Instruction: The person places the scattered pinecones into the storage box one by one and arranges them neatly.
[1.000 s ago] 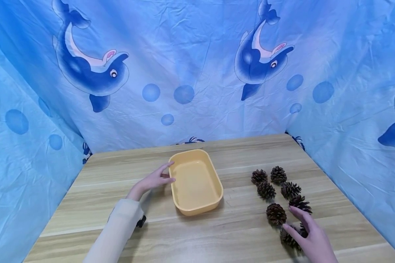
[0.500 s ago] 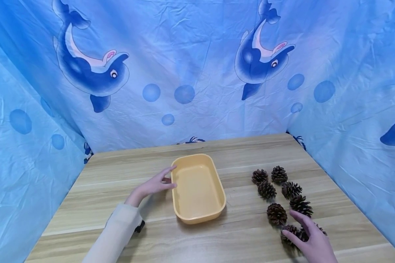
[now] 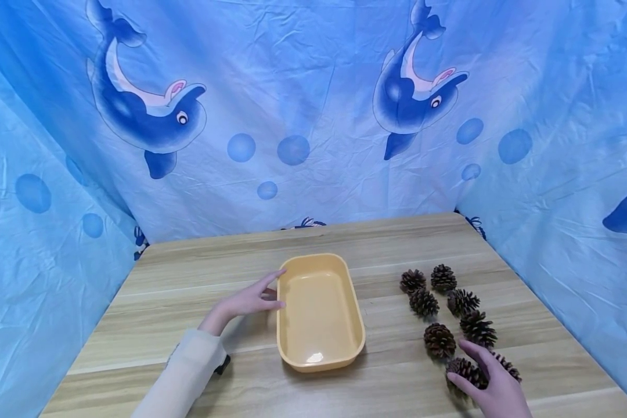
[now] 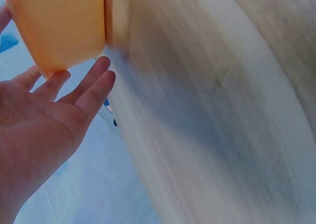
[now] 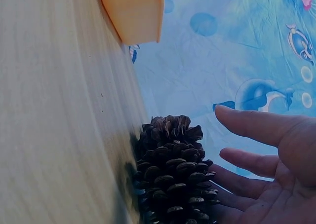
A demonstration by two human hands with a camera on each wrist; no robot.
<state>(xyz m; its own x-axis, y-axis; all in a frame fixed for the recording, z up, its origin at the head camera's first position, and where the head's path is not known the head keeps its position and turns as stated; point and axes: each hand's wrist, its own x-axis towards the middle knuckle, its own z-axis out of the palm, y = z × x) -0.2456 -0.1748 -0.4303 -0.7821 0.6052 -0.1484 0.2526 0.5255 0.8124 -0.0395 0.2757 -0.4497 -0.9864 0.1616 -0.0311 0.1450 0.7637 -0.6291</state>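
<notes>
Left hand (image 3: 253,299): gripping, thumb and forefinger hooked over the left rim of a pale yellow, smooth, rectangular tray (image 3: 319,316) with rounded corners; the tray sits on a wood-grained table (image 3: 392,371), near its middle. From the left wrist camera I get what the head view hides: a middle finger touching the tray's outer wall, the last two fingers extended, apart from it.

Right hand (image 3: 501,395): thumb and fingers parted wide at the near end of a cluster of dark brown, scaly pine cones (image 3: 439,341), at the tray's right and well apart from it. I count eight cones from above, the nearest partly covered by the hand. On the right wrist camera the thumb stands clear of the nearest cone (image 5: 175,179) while other fingers pass behind it; whether they touch, I cannot tell. Nothing is grasped that I can see.

Materials: tray, glossy, with a bright glint at its near end, reading more orange in both wrist views. Cones, roundish, with rough overlapping scales, layered clearly only in the right wrist view. Table, pale boards with long streaked grain. Sleeve (image 3: 185,366), off-white fabric, on the left arm. Backdrop (image 3: 313,116), creased blue cloth printed with dolphins and round bubbles.
</notes>
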